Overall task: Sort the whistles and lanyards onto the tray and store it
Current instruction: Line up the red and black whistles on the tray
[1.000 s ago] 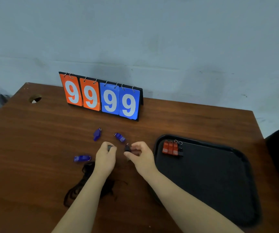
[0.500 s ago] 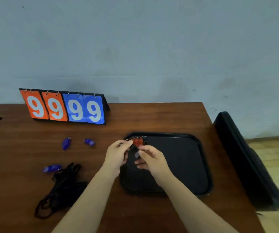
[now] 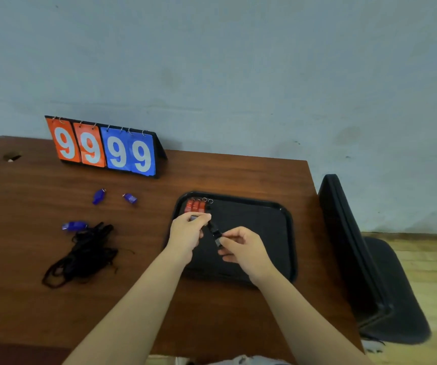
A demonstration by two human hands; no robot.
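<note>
Both hands are over the left part of a black rectangular plastic tray [image 3: 278,214] that lies on the right side of a brown wooden bench [image 3: 212,175]. The right hand [image 3: 243,247] pinches the near end of a small black whistle [image 3: 214,231] between thumb and fingers. The left hand [image 3: 185,234] is curled round a small dark piece [image 3: 193,218], mostly hidden by its fingers. The black whistle slants between the two hands, above the tray floor.

A row of red plastic whistles [image 3: 195,206] with metal rings lies in the tray's far left corner. Three blue plastic whistles lie on the bench left of the tray, two side by side [image 3: 99,196] [image 3: 130,198] and one nearer [image 3: 74,226], touching a tangle of black cord lanyards [image 3: 85,255]. A flip scoreboard showing 9999 on orange and blue cards [image 3: 106,150] stands at the back. A black padded chair [image 3: 370,259] is beside the bench's right edge.
</note>
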